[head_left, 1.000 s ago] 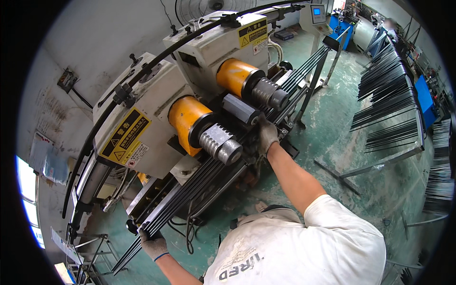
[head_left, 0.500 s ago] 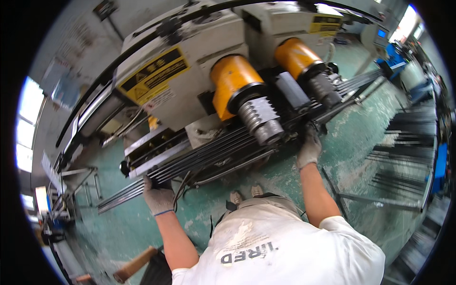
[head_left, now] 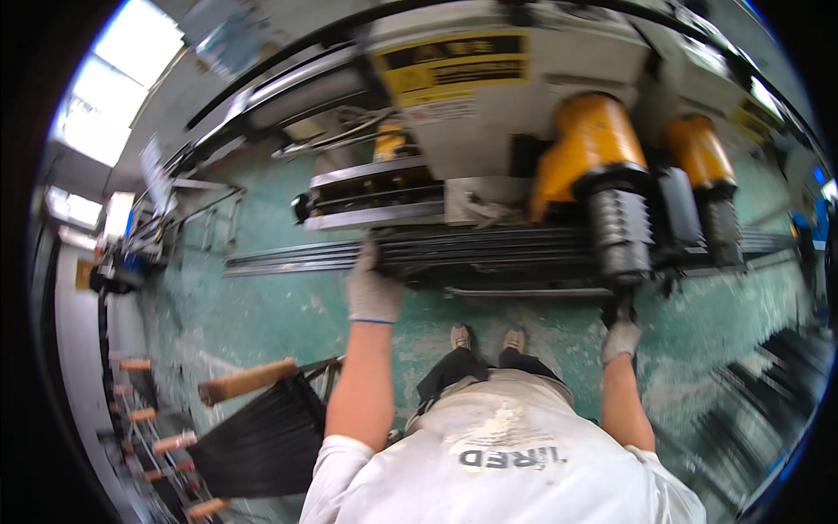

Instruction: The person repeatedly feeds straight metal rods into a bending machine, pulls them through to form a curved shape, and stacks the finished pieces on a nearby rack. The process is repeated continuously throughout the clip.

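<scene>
Person wears light grey work gloves on left hand and right hand, white short-sleeved shirt, dark trousers, pale shoes.

One head-worn fisheye view looks steeply down from above the person's own shoulders, facing the grey machine just ahead, the green floor close below

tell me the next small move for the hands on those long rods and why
Probably slide the bundle of rods a little further along into the machine. The left hand grips the bundle, the right hand reaches under the ribbed roller, and the rod ends still stick out to the left.
</scene>
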`<move>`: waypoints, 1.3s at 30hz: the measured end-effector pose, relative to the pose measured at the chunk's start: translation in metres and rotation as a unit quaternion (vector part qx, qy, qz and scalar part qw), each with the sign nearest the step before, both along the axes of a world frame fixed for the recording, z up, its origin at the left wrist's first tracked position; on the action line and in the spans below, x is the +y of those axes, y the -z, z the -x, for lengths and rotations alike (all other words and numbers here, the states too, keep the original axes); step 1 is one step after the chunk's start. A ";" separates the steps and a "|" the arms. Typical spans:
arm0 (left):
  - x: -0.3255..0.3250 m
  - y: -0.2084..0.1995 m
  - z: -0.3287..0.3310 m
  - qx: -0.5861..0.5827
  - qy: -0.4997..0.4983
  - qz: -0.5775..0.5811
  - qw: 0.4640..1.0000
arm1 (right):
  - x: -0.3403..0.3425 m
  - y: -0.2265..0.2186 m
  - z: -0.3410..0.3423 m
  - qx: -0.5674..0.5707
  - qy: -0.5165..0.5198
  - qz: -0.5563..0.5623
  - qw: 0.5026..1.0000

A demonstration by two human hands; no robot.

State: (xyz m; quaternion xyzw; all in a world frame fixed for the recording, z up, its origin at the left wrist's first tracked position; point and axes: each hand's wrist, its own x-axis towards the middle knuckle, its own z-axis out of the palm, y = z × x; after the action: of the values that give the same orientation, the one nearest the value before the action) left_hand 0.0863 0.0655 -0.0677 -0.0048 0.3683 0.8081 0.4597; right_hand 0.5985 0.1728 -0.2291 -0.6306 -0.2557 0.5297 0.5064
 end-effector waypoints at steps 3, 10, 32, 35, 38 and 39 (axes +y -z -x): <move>-0.010 -0.005 0.013 -0.021 0.048 -0.013 0.999 | -0.011 0.003 0.014 -0.058 -0.039 -0.016 0.997; -0.086 0.004 0.189 -0.062 -0.100 -0.035 0.992 | -0.071 0.005 0.048 -0.044 -0.017 0.088 0.995; -0.248 0.004 0.412 0.179 0.058 0.053 0.981 | -0.200 0.015 0.122 -0.155 -0.024 0.134 0.978; -0.244 -0.001 0.411 0.188 0.082 0.097 0.974 | -0.196 0.015 0.131 -0.170 -0.070 0.141 0.973; -0.239 -0.006 0.413 0.208 0.109 0.113 0.965 | -0.181 0.046 0.134 -0.232 -0.163 0.136 0.949; -0.237 -0.007 0.412 0.217 0.110 0.109 0.964 | -0.171 0.046 0.139 -0.256 -0.198 0.131 0.937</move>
State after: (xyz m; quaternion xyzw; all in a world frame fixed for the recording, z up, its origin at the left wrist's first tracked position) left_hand -0.3256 -0.1716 -0.0606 0.1611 0.5431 0.6895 0.4514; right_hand 0.4600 0.0017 -0.2747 -0.7420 -0.4247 0.4688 0.2219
